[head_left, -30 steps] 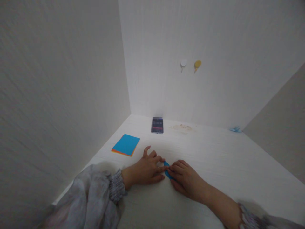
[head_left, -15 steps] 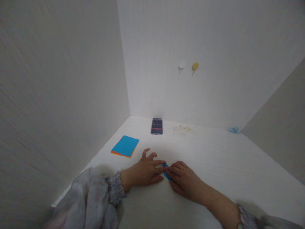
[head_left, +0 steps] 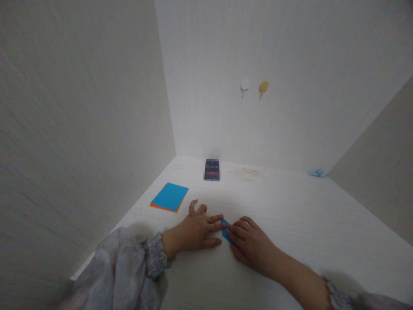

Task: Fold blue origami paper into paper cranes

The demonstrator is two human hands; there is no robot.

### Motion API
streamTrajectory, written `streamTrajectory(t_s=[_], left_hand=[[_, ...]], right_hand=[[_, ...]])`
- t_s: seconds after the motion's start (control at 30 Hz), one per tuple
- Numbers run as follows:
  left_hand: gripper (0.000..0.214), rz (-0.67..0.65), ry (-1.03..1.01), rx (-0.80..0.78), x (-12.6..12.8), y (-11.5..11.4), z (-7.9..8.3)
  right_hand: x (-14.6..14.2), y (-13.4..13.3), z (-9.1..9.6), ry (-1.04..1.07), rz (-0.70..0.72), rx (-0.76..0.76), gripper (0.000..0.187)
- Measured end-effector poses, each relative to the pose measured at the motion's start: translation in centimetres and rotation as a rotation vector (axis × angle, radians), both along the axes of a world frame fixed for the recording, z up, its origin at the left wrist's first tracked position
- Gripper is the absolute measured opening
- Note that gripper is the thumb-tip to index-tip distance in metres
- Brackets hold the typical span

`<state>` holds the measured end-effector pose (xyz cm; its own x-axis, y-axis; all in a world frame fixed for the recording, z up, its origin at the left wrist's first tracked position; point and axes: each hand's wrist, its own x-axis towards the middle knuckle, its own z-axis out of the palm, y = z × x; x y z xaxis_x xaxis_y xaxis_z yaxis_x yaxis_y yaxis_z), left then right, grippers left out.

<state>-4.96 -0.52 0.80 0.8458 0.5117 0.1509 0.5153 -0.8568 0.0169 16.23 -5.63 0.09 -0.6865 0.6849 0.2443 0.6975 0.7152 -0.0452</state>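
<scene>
A small folded piece of blue paper (head_left: 225, 233) lies on the white table between my two hands, partly hidden by fingers. My left hand (head_left: 202, 230) comes from the left with its fingers spread, the index and middle fingertips resting on the paper's left edge. A ring shows on one finger. My right hand (head_left: 250, 241) has its fingers bent together over the paper's right part, the thumb tucked low beside it. How much paper sits beneath those fingers is hidden.
A stack of square coloured paper (head_left: 170, 197), blue on top with orange below, lies left. A dark blurred object (head_left: 212, 170) stands at the back wall, near a beige stain (head_left: 247, 172). Crumpled blue material (head_left: 317, 173) lies at the back right. White (head_left: 245, 85) and yellow hooks (head_left: 263, 87) are on the wall.
My left fingers have shifted slightly left and back on the folded paper, so a little more blue shows. The right hand stays almost in place over it.
</scene>
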Motion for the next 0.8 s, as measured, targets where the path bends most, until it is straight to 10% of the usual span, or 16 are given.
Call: streamTrajectory(t_s=[0.8], left_hand=[[0.049,0.043,-0.082,0.051,1.4,-0.4,0.2]], right_hand=[[0.6,0.6,1.1,0.051,0.027,-0.072,0.026]])
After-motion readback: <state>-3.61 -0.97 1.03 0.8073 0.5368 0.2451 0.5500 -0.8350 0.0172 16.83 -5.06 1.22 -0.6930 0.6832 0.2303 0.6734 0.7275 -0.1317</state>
